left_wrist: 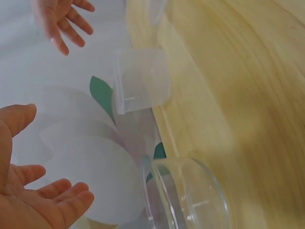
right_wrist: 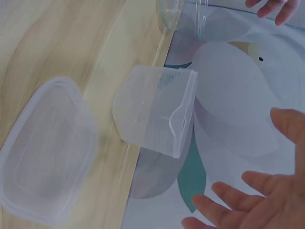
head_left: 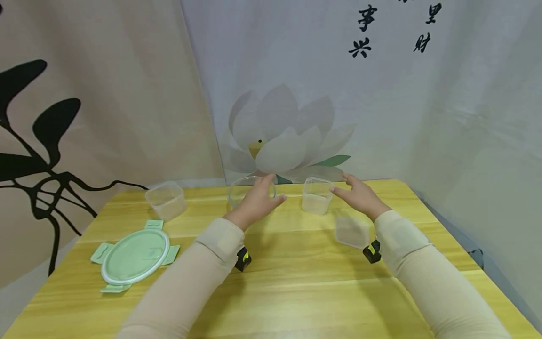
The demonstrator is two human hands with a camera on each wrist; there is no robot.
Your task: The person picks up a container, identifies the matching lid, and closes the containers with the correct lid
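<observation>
My left hand (head_left: 259,201) is held above the table with fingers extended, partly in front of a round clear glass bowl (head_left: 234,192). In the left wrist view that bowl (left_wrist: 200,200) sits apart from the fingers. A square clear plastic container (head_left: 316,200) stands upright between the hands. Just right of it my right hand (head_left: 360,197) is raised with spread fingers; the right wrist view shows a gap between them and the container (right_wrist: 155,109). A translucent plastic lid (head_left: 351,231) lies flat, nearer than the right hand. Neither hand holds anything.
Another clear plastic container (head_left: 166,200) stands at the table's back left. A round green lid (head_left: 135,257) with side flaps lies in front of it. A printed curtain (head_left: 288,61) hangs behind the wooden table (head_left: 296,292). Both wrists carry small black devices.
</observation>
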